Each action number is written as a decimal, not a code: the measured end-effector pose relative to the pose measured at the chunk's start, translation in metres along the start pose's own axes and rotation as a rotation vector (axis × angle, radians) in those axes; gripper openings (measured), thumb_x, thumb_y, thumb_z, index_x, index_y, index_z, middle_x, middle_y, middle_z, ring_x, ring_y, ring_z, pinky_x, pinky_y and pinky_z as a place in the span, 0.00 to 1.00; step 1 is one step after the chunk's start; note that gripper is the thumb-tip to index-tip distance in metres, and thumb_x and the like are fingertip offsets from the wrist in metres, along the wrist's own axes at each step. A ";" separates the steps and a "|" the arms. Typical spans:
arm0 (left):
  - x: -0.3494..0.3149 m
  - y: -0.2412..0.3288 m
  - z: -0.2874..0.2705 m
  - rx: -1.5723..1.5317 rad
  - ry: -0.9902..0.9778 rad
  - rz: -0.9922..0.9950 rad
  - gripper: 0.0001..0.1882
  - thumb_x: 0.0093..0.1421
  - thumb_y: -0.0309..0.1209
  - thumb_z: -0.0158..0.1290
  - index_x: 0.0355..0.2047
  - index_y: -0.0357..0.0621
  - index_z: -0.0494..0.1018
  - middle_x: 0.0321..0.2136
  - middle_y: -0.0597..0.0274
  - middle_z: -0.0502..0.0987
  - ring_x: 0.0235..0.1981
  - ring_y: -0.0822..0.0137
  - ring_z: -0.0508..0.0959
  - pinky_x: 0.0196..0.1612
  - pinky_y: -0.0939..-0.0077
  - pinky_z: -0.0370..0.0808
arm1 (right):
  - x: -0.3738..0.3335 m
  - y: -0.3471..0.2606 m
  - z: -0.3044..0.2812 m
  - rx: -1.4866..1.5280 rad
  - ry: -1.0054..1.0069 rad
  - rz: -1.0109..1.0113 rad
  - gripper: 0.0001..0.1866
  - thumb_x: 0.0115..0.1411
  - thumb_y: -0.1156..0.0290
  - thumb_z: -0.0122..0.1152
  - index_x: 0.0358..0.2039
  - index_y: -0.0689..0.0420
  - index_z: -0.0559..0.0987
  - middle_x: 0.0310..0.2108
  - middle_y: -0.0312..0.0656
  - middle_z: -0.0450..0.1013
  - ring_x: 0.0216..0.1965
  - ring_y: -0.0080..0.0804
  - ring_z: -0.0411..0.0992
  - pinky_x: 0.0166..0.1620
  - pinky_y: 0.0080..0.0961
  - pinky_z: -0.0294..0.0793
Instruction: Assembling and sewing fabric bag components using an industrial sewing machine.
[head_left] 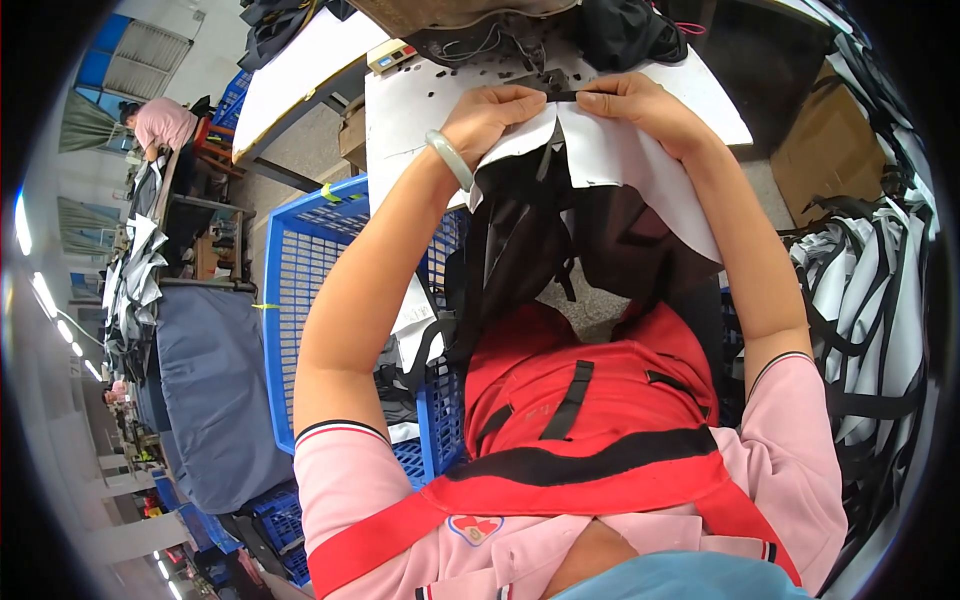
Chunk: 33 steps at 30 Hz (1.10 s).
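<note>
My left hand (pixel 490 117), with a pale bangle (pixel 450 157) on its wrist, pinches one end of a short black strip (pixel 566 97). At the strip's other end, my right hand (pixel 645 108) pinches it between thumb and fingers. Below the strip hangs a fabric piece, white (pixel 605 152) on one side and black (pixel 520 225) on the other, draping off the table edge toward my lap. Both hands are close together, just in front of the needle area of a sewing machine (pixel 450 25). My fingertips partly hide where strip and fabric meet.
Small black scraps lie on the white table (pixel 410 115) by a small control box (pixel 390 56). A blue plastic crate (pixel 295 300) with fabric pieces stands at my left. White and black pieces (pixel 870 280) hang at my right, near a cardboard box (pixel 825 150). Another person (pixel 165 125) works far left.
</note>
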<state>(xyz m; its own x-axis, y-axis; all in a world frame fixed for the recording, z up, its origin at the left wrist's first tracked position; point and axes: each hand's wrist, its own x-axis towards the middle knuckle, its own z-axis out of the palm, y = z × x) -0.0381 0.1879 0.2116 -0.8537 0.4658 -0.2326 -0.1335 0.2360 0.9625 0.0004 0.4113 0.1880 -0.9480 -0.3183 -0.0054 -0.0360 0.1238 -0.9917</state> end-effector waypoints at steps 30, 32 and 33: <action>0.052 -0.027 -0.018 -0.045 0.101 0.215 0.14 0.58 0.31 0.56 0.41 0.35 0.78 0.34 0.64 0.79 0.35 0.75 0.76 0.42 0.84 0.70 | 0.035 0.002 -0.019 -0.221 0.076 0.001 0.20 0.59 0.56 0.59 0.42 0.60 0.78 0.32 0.31 0.74 0.34 0.16 0.70 0.40 0.16 0.67; 0.051 -0.028 -0.025 -0.135 0.071 0.196 0.14 0.59 0.32 0.56 0.42 0.35 0.77 0.36 0.64 0.79 0.37 0.76 0.75 0.44 0.85 0.70 | 0.027 -0.007 -0.020 -0.228 0.078 0.031 0.21 0.60 0.56 0.58 0.44 0.61 0.77 0.35 0.32 0.73 0.37 0.18 0.69 0.43 0.17 0.67; 0.053 -0.028 -0.035 -0.123 0.054 0.224 0.15 0.59 0.32 0.55 0.42 0.35 0.77 0.37 0.64 0.79 0.38 0.76 0.75 0.44 0.85 0.69 | 0.022 -0.009 -0.025 -0.286 0.137 0.015 0.22 0.60 0.56 0.57 0.45 0.62 0.76 0.37 0.34 0.73 0.39 0.19 0.69 0.45 0.17 0.66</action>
<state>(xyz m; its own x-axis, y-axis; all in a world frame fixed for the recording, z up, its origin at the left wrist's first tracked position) -0.0971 0.1759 0.1777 -0.8939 0.4482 -0.0074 0.0043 0.0249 0.9997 -0.0284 0.4265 0.1995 -0.9822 -0.1869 0.0168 -0.0904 0.3929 -0.9151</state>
